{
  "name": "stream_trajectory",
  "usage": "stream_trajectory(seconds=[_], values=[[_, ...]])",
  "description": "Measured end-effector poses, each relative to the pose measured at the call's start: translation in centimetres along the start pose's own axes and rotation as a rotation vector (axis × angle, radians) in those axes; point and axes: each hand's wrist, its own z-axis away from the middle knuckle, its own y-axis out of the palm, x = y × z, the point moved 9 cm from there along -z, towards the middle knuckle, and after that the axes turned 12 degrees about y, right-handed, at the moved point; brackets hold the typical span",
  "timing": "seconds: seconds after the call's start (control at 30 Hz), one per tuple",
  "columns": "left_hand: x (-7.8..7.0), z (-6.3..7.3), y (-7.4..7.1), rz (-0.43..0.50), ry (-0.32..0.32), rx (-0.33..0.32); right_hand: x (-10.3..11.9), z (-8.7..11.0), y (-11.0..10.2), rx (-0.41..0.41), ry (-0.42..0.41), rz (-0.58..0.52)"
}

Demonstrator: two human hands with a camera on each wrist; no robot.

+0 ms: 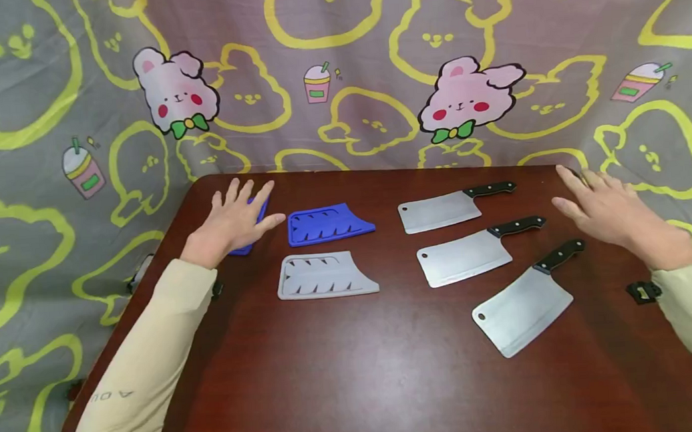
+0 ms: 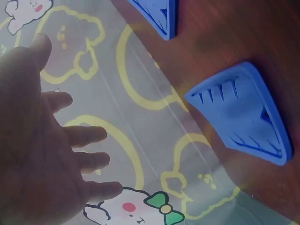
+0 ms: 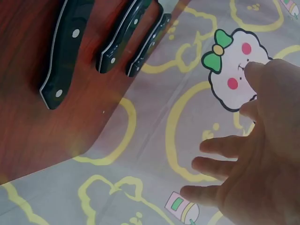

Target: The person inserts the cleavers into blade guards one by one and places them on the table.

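Three steel cleavers with black handles lie on the right half of the dark wooden table (image 1: 357, 376): a far one (image 1: 442, 210), a middle one (image 1: 466, 256) and a near one (image 1: 521, 309). To the left lie a blue blade cover (image 1: 328, 224) and a grey one (image 1: 325, 275). A second blue cover (image 1: 257, 217) is half hidden under my left hand (image 1: 243, 206), whose fingers are spread flat; I cannot tell whether it touches. My right hand (image 1: 586, 196) hovers with spread fingers at the far right corner, beside the handles (image 3: 63, 51). Both blue covers (image 2: 243, 112) show in the left wrist view.
A grey cloth with yellow outlines and pink rabbits (image 1: 470, 100) hangs behind the table and drapes round its sides. Small black clips (image 1: 643, 291) sit at the table's right and left edges. The near half of the table is bare wood.
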Motion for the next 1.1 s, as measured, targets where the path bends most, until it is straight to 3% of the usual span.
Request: stream_trajectory(seconds=[0.33, 0.63, 0.97, 1.1], values=[[-2.2, 1.2, 0.9, -0.006, 0.066, -0.038, 0.4, 1.1, 1.2, 0.086, -0.04, 0.041], [-5.3, -0.1, 2.1, 0.036, 0.165, -0.056, 0.5, 2.5, 2.7, -0.017, -0.16, 0.036], [-9.3, 1.1, 5.1, 0.11, 0.295, 0.025, -0.4, 4.5, 7.3, 0.12, -0.109, 0.053], [-10.1, 1.5, 6.3, 0.094, 0.33, 0.067, -0.7, 4.9, 8.4, 0.144, -0.095, 0.065]])
